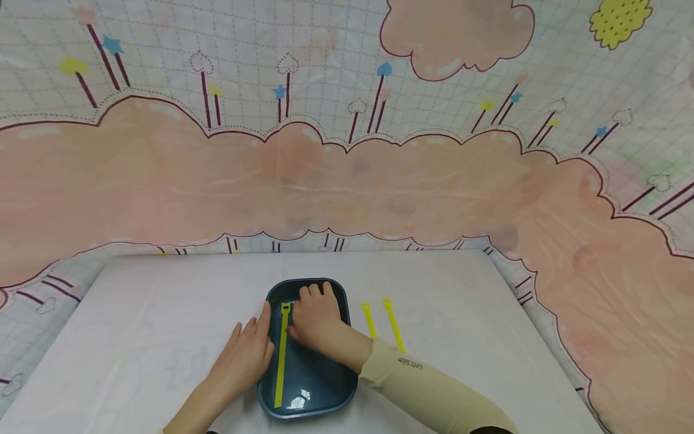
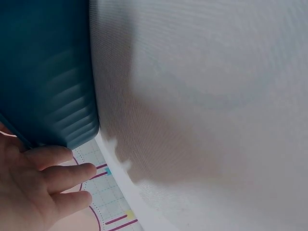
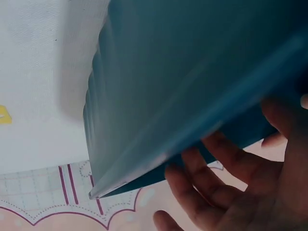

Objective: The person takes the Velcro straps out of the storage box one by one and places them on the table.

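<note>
Hands: left (image 1: pixel 246 355) flat beside tray (image 1: pixel 325 392), right (image 1: pixel 317 319) presses strap (image 1: pixel 281 361), lengthwise, head away.

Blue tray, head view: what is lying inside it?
Inside the blue tray lies one long yellow strap, running lengthwise. The right hand rests over the tray's far part and hides whatever is beneath it. The left hand touches the tray's left rim.

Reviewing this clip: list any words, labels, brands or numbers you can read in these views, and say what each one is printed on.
"Let's Slim" is my best reading of small dark print on the beige sleeve near the right wrist, head view; the letters are tiny, so it is uncertain.
Nothing readable on the dark blue tray, the yellow strip in it, or the patterned cloth, which carries only pictures.
The wrist views show no text.
</note>
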A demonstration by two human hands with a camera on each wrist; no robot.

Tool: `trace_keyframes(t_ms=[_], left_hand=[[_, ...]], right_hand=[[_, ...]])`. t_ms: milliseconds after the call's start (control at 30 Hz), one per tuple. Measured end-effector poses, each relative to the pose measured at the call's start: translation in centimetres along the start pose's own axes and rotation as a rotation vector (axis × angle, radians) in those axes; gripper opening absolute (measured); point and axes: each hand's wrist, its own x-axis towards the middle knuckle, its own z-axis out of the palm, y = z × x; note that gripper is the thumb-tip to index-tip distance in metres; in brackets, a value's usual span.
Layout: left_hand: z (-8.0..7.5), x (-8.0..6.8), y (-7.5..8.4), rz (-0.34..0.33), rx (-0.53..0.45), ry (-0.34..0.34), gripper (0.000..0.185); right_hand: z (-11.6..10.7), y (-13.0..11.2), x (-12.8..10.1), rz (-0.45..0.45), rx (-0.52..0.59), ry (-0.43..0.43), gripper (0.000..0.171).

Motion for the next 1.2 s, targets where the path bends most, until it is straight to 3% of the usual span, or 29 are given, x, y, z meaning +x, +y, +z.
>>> trace_keyframes(t_ms=[167, 433, 1200], left_hand=[[-0.2, -0.1, -0.1, 0.002, 0.001, 0.007, 0.064], [-0.2, -0.1, -0.2, -0.002, -0.001, -0.011, 0.064], [-0.4, -0.2, -0.3, 0.025, -0.007, -0.01, 0.064]], right_hand=[[-0.1, -0.3, 0.1, -0.018, -0.034, -0.048, 0.054], [-1.3, -0.5, 0.6, -0.036, -0.076, -0.009, 0.048], [-0.7, -3.2, 2.2, -0.08, -0.124, -0.179, 0.044]])
